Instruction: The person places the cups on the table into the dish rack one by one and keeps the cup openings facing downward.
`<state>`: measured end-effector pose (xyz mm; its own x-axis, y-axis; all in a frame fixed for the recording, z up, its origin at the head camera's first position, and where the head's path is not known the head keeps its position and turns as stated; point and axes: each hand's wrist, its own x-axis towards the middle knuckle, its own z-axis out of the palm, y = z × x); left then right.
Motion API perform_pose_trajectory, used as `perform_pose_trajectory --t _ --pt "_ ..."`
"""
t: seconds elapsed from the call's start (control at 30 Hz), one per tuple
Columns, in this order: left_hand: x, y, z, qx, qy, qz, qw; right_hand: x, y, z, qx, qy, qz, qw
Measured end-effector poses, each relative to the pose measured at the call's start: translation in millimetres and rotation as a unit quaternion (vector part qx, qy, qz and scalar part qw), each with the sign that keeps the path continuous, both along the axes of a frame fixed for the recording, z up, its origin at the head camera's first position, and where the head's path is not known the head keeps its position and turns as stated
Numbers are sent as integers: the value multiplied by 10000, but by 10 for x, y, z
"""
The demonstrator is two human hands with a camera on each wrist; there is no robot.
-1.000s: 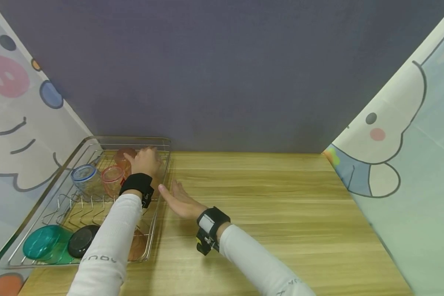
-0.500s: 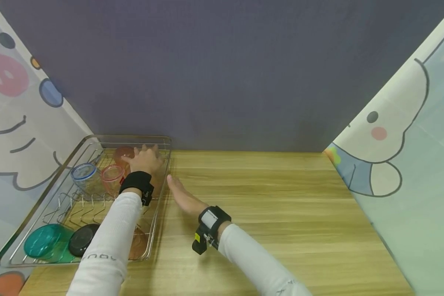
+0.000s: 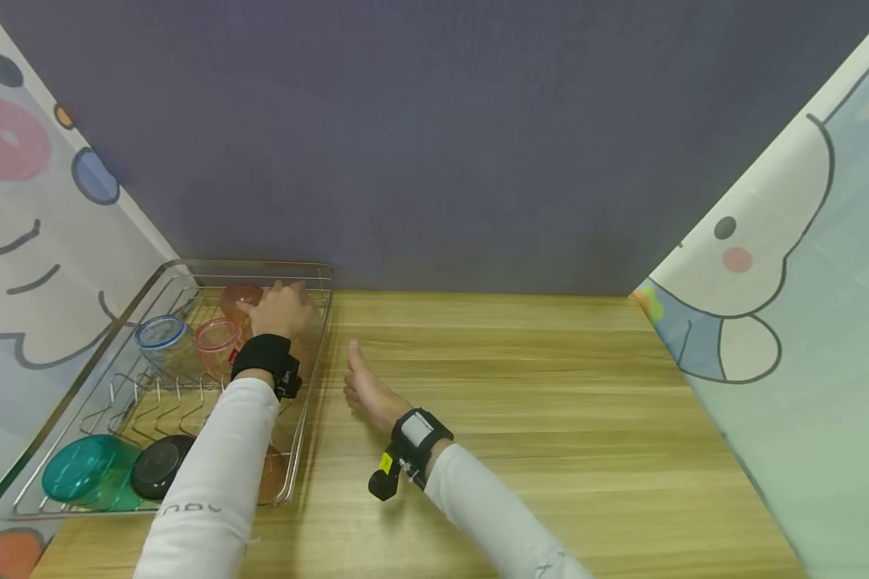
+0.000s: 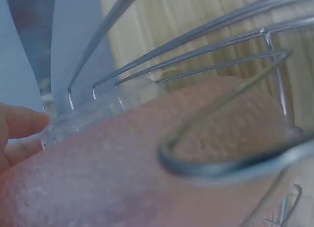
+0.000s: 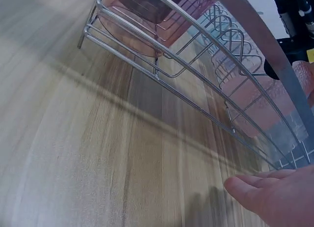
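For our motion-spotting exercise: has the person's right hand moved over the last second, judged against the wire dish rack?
Yes. The right hand has drawn back from the wire dish rack, toward the person, and turned on edge, thumb up, on the wooden table.

The rack (image 3: 80,394) sits at the left end of the table (image 3: 550,418), against the back wall. Cups (image 3: 161,342) stand in its far half, behind the bowl (image 3: 80,481) and lid (image 3: 161,466) nearest me.
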<state>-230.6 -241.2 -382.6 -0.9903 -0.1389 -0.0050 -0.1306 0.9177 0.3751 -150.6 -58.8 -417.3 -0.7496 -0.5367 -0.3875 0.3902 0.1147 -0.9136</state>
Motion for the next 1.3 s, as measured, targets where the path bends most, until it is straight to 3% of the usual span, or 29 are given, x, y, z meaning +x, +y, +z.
perform_pose_trajectory --t 0.23,0.5,0.67,0.83,0.93,1.03,1.17,1.23,1.3 --pt "44 -37 54 70 -170 -82 9998 -9 -5 -7 -513 -329 -328 9976" --pt "146 -150 40 99 -30 125 9999 -63 -107 44 -506 -284 -134 9982" --pt "175 -197 24 114 65 74 9999 -62 -124 74 -380 -256 -27 9989" --pt "182 -251 29 257 119 20 9996 -46 -43 104 121 216 465 9986" --pt "185 -301 28 630 454 46 9970 -37 20 129 350 530 850 9944" --pt "205 -332 29 1314 1189 183 9840 -39 96 158 209 564 944 9937" --pt "249 -337 63 1979 2314 461 9514 -87 258 222 -253 534 647 9962" --pt "283 -297 112 2147 2657 555 9382 -125 380 267 -445 653 377 9962" --pt "341 -210 192 2350 2764 537 9303 -158 527 316 -456 1011 179 9937"
